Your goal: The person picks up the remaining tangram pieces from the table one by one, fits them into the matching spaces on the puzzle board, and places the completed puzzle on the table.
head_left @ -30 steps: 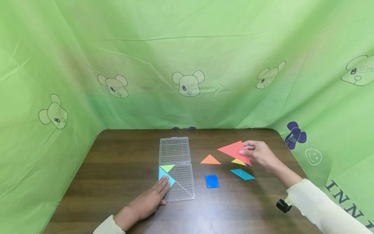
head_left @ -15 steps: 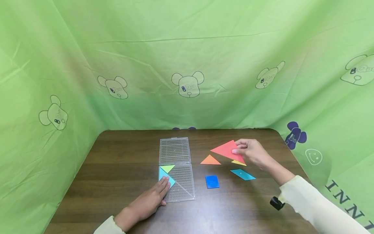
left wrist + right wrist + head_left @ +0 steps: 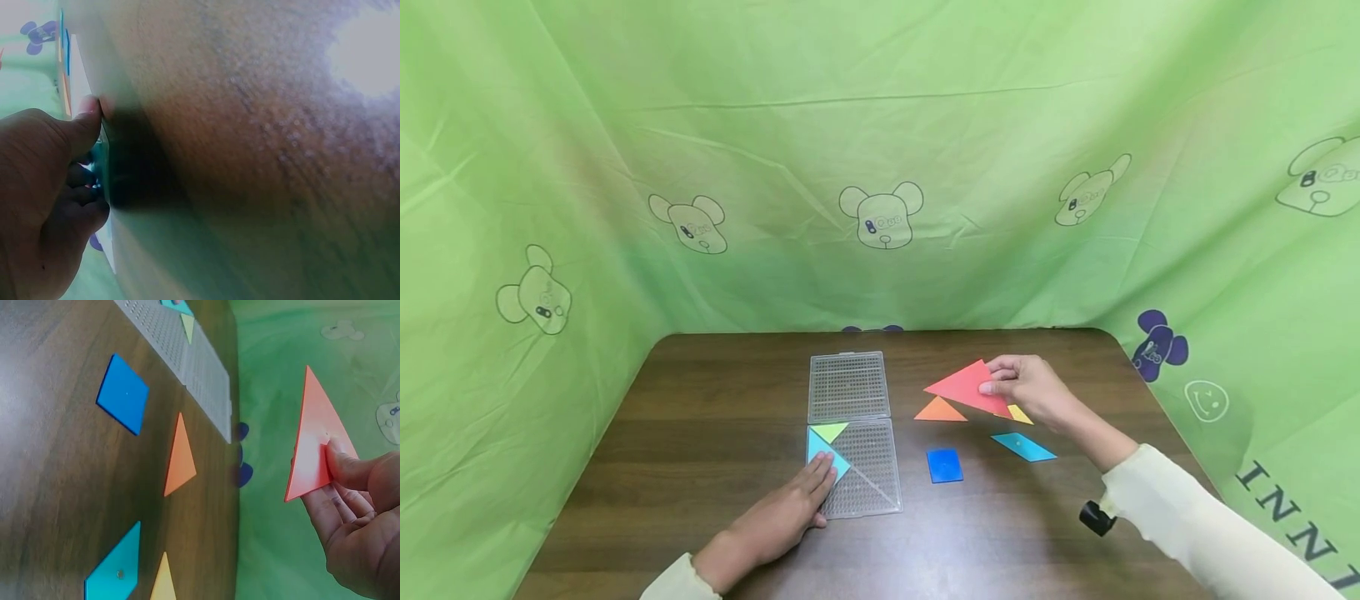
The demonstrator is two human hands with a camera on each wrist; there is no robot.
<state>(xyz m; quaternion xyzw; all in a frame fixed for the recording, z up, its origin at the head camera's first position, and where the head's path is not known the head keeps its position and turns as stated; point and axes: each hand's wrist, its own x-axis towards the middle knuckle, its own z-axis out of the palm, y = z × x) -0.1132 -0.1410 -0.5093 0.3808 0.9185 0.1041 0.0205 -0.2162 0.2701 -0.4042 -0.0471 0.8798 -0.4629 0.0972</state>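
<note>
My right hand (image 3: 1028,388) pinches a large red triangle tile (image 3: 964,388) between thumb and fingers, raised above the table. In the right wrist view the thumb lies on the face of the red triangle (image 3: 314,445), with fingers behind it. My left hand (image 3: 788,510) lies with extended fingers over a light blue triangle (image 3: 826,454) in the lower half of a hinged clear plastic case (image 3: 874,467). A small light green triangle (image 3: 831,431) fills that half's top left corner. In the left wrist view the thumb of the left hand (image 3: 44,169) is at the case's edge.
On the brown table (image 3: 715,417), right of the case, lie an orange triangle (image 3: 940,410), a blue square (image 3: 944,466), a teal parallelogram (image 3: 1023,447) and a partly covered yellow triangle (image 3: 1019,415). A green printed cloth (image 3: 880,283) hangs behind the table and along both sides.
My right hand has carried the red triangle leftward, from over the yellow triangle toward the orange one and the case. The left hand stays in place on the light blue triangle.
</note>
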